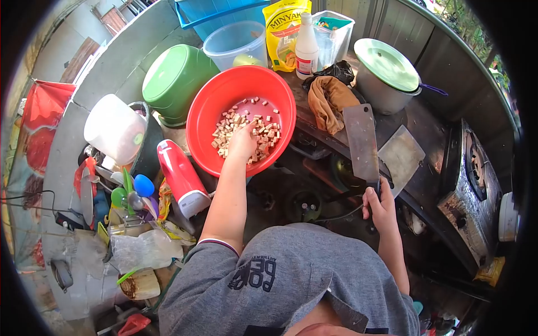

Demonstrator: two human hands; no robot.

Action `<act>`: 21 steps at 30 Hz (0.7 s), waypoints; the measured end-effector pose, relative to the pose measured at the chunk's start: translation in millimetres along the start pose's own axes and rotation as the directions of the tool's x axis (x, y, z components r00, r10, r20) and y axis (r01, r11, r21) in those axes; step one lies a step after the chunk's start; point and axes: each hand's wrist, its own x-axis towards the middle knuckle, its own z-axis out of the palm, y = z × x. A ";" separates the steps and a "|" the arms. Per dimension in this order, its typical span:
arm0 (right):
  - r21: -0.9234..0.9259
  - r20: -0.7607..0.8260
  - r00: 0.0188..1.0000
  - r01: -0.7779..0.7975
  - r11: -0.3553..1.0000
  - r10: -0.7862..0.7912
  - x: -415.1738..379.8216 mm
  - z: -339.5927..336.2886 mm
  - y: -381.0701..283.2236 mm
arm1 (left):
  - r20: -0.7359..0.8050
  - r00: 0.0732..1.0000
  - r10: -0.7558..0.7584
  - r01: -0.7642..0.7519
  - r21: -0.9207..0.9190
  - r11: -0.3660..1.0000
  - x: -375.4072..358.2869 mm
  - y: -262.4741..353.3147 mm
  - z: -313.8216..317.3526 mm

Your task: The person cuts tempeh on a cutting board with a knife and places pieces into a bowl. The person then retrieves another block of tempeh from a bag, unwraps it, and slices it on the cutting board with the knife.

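Note:
My left hand (pixel 243 142) reaches into a red plastic basin (pixel 197 126), touching a heap of small pale cubes with brownish sides (pixel 268 136). Its fingertips are partly hidden among the cubes, so I cannot see whether they grip any. On the right, my right hand (pixel 380 207) is closed around the dark handle of a cleaver (pixel 361 143). The broad rectangular blade points up and away from me, with a hole near its far corner. A flat, greyish cutting board (pixel 401 154) lies just beyond the blade's right side.
A green tub (pixel 174 78), a clear bucket (pixel 235 45), a white bottle (pixel 306 47) and a lidded pot (pixel 386 67) stand behind. A brown cloth (pixel 330 103) lies near the blade. At right is a tilted gas stove (pixel 471 185); utensils (pixel 131 193) crowd the left.

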 end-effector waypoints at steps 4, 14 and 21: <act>0.084 -0.142 0.989 -0.016 0.996 0.028 -16.9 -6.9 15.1 | 0.068 0.998 0.006 -0.022 0.234 0.972 20.3 9.6 -0.8; 0.121 -0.247 0.969 0.016 0.992 0.015 -43.3 -4.6 23.4 | 0.349 0.934 -0.082 0.346 -0.817 0.462 22.6 -2.1 -18.4; 0.136 -0.285 0.958 0.017 0.991 0.023 -47.9 -18.0 29.7 | 0.318 0.948 -0.004 0.317 -0.944 0.094 4.9 7.1 -32.5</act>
